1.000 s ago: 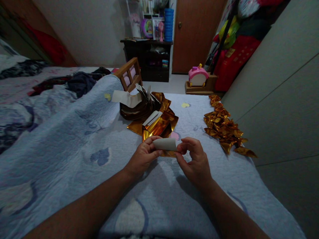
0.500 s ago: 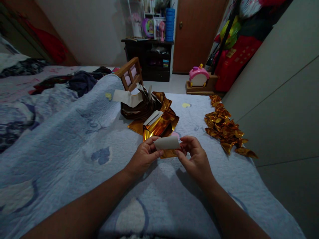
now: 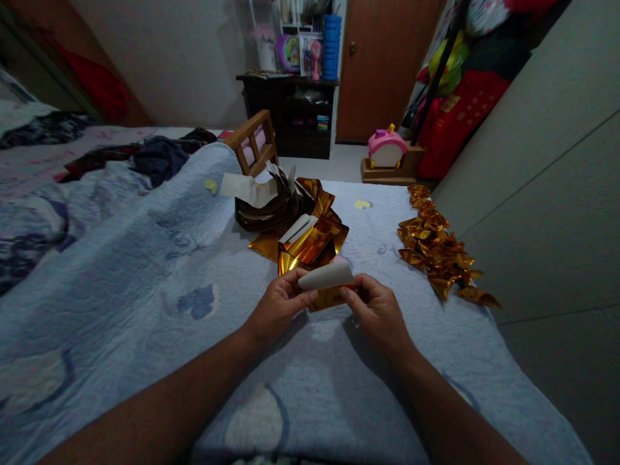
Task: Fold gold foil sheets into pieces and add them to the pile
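Observation:
Between my two hands is a sheet of gold foil paper [image 3: 330, 296], its pale back side showing along the upper, folded part. My left hand [image 3: 278, 302] pinches its left end between thumb and fingers. At the right end, my right hand [image 3: 380, 307] grips it with the thumb in front and fingers behind. Just beyond lie loose gold sheets [image 3: 314, 242], some bent, beside a thick stack of foil paper [image 3: 271, 203] with pale edges fanned up. Off to the right is a heap of folded gold foil pieces [image 3: 431, 242].
Everything rests on a bed with a light blue quilt [image 3: 203, 361]. A wooden rail [image 3: 254, 142] stands behind the stack. Past the bed are a dark cabinet [image 3: 285, 116], a pink toy [image 3: 386, 147] and a door [image 3: 387, 71]. A pale cabinet wall [image 3: 547, 213] borders the right side.
The foil paper has tilted, so more of its gold face shows below the pale part. My right hand has shifted slightly, its fingers now closer around the end.

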Available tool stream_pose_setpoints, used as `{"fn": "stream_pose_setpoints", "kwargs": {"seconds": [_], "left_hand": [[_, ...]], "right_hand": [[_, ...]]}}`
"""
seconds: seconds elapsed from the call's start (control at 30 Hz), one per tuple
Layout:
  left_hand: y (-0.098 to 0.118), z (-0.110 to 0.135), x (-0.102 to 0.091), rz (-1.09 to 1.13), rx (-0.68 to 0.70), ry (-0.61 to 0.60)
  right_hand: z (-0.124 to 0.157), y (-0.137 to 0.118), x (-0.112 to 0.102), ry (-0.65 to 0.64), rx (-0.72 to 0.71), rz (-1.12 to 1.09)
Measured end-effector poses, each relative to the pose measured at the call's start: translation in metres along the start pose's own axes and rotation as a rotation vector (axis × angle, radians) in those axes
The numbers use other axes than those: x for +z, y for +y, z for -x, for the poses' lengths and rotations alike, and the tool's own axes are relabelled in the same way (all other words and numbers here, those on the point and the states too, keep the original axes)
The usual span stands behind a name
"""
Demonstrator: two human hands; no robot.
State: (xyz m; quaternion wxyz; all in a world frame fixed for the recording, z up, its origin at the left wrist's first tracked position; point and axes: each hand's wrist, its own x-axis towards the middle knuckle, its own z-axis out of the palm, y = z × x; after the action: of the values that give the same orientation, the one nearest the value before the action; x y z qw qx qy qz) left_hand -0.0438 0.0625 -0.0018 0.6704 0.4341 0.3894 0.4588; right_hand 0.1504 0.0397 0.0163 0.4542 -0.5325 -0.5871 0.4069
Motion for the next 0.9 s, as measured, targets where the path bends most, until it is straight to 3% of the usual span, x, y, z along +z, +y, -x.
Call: {"fn": "stream_pose_setpoints", "kwargs": {"seconds": [0.2,0.43,0.53,0.9], "left_hand": [[0.003,0.002,0.004,0.057,-0.012,-0.108],[0.002,0.002,0.007,0.001,-0.026,-0.018],[0.002,0.002,0.007,0.012,-0.039,0.003],[0.002,0.002,0.005,-0.023,-0.014,0.014]], "right_hand": [[0.000,-0.001,-0.001,0.011,0.047,-0.070],[0.000,0.003,0.003,-0.023,0.045,-0.132],[0.000,0.004,0.005,0.023,-0.010,-0.200],[0.000,0.015,-0.001,0.031,-0.111,-0.161]]}}
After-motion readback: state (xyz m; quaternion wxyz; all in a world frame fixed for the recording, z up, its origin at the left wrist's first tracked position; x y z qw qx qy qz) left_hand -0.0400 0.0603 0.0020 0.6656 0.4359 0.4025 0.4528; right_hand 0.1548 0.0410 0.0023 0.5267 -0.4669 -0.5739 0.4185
